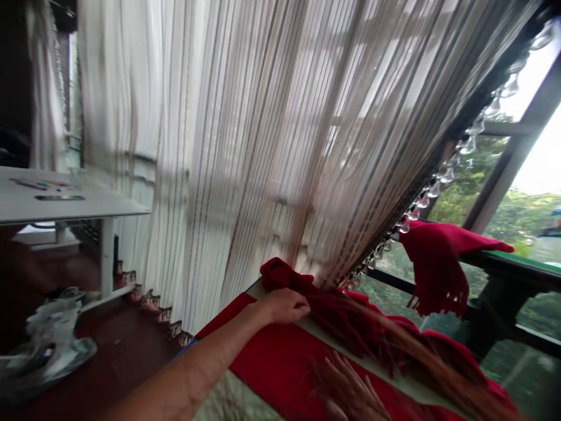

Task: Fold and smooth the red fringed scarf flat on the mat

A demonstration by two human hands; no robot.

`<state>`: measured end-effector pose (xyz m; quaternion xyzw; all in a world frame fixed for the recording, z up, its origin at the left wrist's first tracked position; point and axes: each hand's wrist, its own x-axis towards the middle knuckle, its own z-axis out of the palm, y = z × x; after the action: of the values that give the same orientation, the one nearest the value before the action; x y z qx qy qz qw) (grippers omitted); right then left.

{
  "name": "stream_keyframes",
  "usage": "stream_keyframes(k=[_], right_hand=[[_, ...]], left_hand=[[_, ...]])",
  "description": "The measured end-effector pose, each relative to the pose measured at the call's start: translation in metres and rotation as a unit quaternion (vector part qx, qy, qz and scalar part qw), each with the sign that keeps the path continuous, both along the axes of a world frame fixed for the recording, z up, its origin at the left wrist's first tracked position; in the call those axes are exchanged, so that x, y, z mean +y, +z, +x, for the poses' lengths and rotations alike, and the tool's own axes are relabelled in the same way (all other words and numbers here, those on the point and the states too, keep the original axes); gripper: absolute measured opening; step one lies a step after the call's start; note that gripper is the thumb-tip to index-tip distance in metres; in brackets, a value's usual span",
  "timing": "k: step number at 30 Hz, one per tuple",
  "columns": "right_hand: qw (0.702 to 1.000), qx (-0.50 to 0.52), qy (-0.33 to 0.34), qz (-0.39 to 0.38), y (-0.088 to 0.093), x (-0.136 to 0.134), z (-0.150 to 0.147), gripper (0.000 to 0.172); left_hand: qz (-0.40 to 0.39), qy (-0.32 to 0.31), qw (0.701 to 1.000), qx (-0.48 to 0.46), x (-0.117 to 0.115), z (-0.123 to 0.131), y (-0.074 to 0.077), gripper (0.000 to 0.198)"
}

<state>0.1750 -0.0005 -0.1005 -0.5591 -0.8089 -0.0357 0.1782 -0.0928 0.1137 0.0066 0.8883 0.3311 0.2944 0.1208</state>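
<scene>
A red scarf [284, 356] lies spread flat on a pale surface in front of me. At its far edge my left hand [287, 307] has its fingers curled inward; whatever may be in them is hidden. My right hand [353, 389], somewhat blurred, lies on the red scarf with its fingers stretched out. Beyond both hands a bunched red cloth [337, 307] with fringe-like strands runs along the far side of the surface, close to my left hand. Strands of hair blur part of the lower right.
A striped sheer curtain [245, 158] with a beaded edge hangs just behind the surface. Another red fringed scarf [438, 263] drapes over a dark railing at the right. To the left stands a white table [87, 204] with small items; plastic bags [56, 333] lie below.
</scene>
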Motion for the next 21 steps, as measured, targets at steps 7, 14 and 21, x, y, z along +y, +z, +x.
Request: stream_keyframes(k=[7,14,21], right_hand=[[0.993,0.012,0.106,-0.056,0.055,-0.004,-0.031,0.059],[0.985,0.034,0.109,-0.13,0.085,-0.015,-0.059,0.066],[0.976,0.01,0.118,-0.185,0.084,-0.018,-0.056,0.09]], left_hand=[[0.012,-0.072,0.995,0.071,-0.015,0.023,-0.009,0.034],[-0.022,-0.07,0.99,0.123,-0.04,-0.018,-0.019,0.054],[-0.095,-0.102,0.968,0.209,-0.066,-0.04,-0.008,0.083]])
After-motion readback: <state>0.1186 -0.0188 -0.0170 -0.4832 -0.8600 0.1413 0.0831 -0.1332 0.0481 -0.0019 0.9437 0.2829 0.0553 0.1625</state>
